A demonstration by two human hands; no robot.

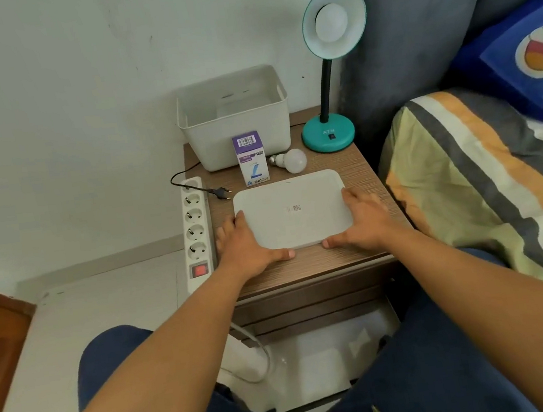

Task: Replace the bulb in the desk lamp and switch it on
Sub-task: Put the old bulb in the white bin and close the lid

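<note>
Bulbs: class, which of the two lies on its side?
The loose bulb on the table beside the carton; the other bulb sits inside the lamp's teal shade.

Location: bedroom in a home. Indicators: a striped blanket [490,197] and a blue cartoon-print pillow [517,62] lie against a grey padded headboard [410,14]. A wooden bedside table [309,266] stands just beside them, carrying a teal lamp [329,134]. A power strip [195,229] runs along the table's left edge, below a plain white wall [58,95].
</note>
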